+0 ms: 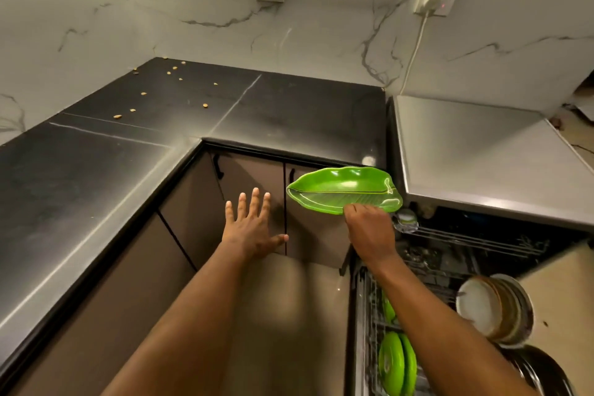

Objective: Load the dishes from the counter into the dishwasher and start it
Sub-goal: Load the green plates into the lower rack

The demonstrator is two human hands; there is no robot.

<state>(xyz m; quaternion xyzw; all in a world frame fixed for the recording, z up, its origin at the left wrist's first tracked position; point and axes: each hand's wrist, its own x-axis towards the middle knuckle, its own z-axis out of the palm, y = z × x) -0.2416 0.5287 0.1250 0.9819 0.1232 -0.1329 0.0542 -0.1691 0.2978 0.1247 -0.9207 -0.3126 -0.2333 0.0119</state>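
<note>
My right hand (369, 228) grips the near edge of a green leaf-shaped plate (344, 188), held in the air just off the corner of the black counter (289, 112). My left hand (254, 225) hovers with fingers spread, holding nothing, in front of the brown cabinet doors. The dishwasher (482, 151) stands at the right with its lower rack (369, 325) pulled out. In the rack stand green plates (393, 363) and a row of white and brown plates (491, 309). A small glass (406, 220) sits in the upper rack.
Small yellow seeds (143, 93) lie scattered on the far left of the counter. A white plug and cable (430, 3) hang from a wall socket above the dishwasher. Brown cabinet doors (250, 177) with dark handles face me below the counter.
</note>
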